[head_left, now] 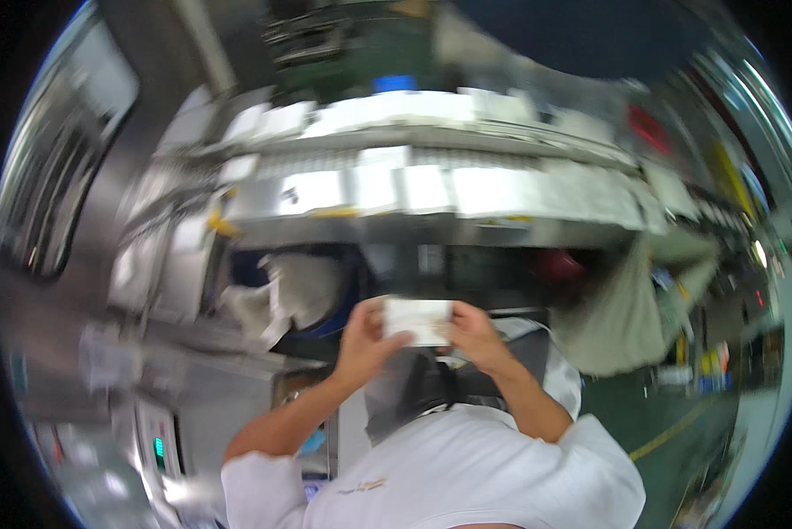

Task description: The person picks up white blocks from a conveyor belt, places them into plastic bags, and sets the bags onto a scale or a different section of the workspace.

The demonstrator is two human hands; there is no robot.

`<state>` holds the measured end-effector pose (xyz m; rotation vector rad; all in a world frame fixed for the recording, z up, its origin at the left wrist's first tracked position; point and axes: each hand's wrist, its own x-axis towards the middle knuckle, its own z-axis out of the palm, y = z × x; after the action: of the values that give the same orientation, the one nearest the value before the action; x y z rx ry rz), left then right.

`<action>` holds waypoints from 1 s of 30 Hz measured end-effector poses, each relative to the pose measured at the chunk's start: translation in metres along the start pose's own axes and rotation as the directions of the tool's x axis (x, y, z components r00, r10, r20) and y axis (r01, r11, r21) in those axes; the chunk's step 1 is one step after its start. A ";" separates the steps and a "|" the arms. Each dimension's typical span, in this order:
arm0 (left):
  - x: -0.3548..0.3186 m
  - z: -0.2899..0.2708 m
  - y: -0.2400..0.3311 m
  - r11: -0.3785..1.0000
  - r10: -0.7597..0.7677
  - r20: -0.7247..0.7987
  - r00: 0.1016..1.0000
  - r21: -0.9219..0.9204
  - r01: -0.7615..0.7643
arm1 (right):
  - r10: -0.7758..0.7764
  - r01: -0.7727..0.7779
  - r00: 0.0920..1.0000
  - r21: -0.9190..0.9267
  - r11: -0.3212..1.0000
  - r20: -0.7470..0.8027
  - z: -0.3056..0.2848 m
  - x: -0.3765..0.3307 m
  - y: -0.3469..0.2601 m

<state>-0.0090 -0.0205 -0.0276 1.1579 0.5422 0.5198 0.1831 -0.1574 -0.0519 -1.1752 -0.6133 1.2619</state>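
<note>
In front of my chest, both hands hold a small white rectangular pack (419, 322), too blurred to tell whether it is a box or a pouch. My left hand (363, 342) grips its left end, with the thumb over the lower front. My right hand (480, 339) has its fingers closed on the right end. Beyond my hands, a row of similar white packs (493, 191) lies along the near metal ledge of a conveyor. The pack hides parts of the fingers.
Another row of white packs (396, 108) runs along the far conveyor lane. Under the near ledge at left stands a dark blue bin (354, 286) with whitish bags (306, 286). A pale grey-green sack (621, 309) hangs at right. A metal cabinet (215, 397) stands at left.
</note>
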 end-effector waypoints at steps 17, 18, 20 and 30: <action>-0.005 -0.006 0.000 0.995 -0.103 0.065 0.993 -0.002 0.103 | -0.173 0.176 0.952 -0.012 0.984 -0.253 -0.038 0.004 -0.076; -0.003 -0.006 -0.001 0.995 -0.103 0.093 0.990 -0.008 0.104 | -0.178 0.192 0.946 0.028 0.981 -0.269 -0.040 0.004 -0.075; -0.003 -0.003 0.000 0.995 -0.103 0.112 0.988 0.005 0.103 | -0.181 0.218 0.934 0.089 0.972 -0.308 -0.036 0.009 -0.084; -0.005 -0.002 -0.004 0.995 -0.103 0.199 0.975 0.035 0.098 | -0.423 0.492 0.830 0.118 0.863 -0.363 -0.047 0.181 -0.191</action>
<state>-0.0137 -0.0229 -0.0311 1.1850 0.4312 0.3052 0.3472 0.0193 0.0642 -0.9560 -0.4665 0.6776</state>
